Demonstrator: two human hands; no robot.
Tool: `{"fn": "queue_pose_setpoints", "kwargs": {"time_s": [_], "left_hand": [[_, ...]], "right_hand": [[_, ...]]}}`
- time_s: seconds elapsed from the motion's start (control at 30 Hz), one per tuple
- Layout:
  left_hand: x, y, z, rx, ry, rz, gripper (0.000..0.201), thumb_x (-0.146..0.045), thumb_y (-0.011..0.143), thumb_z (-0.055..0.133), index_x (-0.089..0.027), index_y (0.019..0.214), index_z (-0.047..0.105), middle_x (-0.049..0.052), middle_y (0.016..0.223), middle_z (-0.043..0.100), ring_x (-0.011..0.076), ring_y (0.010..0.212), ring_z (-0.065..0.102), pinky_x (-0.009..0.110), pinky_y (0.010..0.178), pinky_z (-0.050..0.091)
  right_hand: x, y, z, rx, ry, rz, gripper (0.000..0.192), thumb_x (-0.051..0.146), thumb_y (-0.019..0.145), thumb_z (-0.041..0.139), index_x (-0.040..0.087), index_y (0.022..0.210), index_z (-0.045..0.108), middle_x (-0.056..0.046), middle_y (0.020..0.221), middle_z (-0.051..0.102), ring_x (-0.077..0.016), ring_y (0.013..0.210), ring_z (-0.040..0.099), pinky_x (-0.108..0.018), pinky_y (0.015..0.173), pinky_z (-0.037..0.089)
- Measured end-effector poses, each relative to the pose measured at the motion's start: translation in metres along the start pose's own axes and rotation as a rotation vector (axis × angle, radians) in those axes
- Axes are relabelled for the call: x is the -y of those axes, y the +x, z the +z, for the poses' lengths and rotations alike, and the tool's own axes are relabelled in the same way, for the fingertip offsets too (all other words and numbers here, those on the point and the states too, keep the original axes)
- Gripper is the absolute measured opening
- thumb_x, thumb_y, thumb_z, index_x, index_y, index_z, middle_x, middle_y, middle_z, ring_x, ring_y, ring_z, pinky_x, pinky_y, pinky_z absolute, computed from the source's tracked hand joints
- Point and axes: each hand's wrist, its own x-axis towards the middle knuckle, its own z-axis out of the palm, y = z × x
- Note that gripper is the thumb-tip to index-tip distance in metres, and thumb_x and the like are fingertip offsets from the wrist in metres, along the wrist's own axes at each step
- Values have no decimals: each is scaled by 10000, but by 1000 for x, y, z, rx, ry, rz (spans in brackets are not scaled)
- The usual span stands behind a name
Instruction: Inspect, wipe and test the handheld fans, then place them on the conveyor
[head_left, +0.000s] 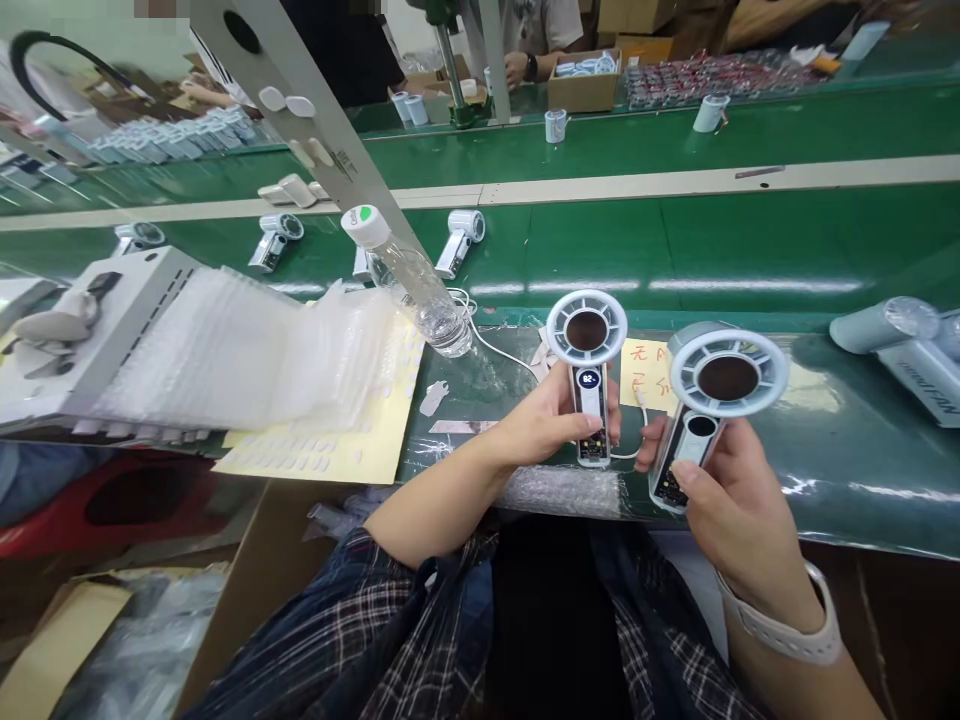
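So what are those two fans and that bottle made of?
Both fans, left and right, look like smooth plastic: pale moulded rings and glossy handles. The bottle seems clear plastic, since you see through it, with a white cap.

Dark plaid shirt (390, 640), sleeves pushed up; white wristband (787, 625) on right wrist.

Bright, even overhead light falls on the scene, leaving long white streaks of glare on the glossy green conveyor belt (675, 250) toward 12 o'clock and on the dark green bench (862, 450) at 3 o'clock. Shadows are soft and faint. The wide lens bows straight lines near the edges, and the corners at 7 and 10 o'clock look smeared and soft.
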Motion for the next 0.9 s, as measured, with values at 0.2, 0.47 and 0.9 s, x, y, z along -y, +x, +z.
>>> {"fn": "queue_pose_setpoints", "kwargs": {"time_s": [0.2, 0.47, 0.9], "left_hand": [[-5, 2, -3, -14, 59, -16, 676, -454, 865, 955, -247, 1277, 462, 27, 1168, 644, 173, 907, 743, 350, 823, 586], [2, 1, -6, 1, 68, 3, 638, -461, 875, 945, -234, 1252, 483, 34, 1159, 669, 168, 880, 737, 381, 871, 589], [2, 5, -5, -75, 85, -64, 623, -548, 880, 888, -220, 1198, 465, -14, 967, 663, 152, 768, 687, 346, 773, 580]], "right_hand": [[-3, 4, 1, -34, 14, 57, 447, 436, 948, 907, 325, 1319, 683, -47, 1125, 800, -205, 868, 752, -349, 765, 682], [-2, 11, 8, -34, 71, 62, 360, 425, 926, 906, 299, 1219, 738, -51, 1063, 809, -203, 802, 740, -340, 698, 667], [-10, 12, 6, -100, 58, 102, 292, 441, 944, 836, 283, 1175, 753, -42, 965, 781, -189, 708, 700, -303, 595, 622]]}}
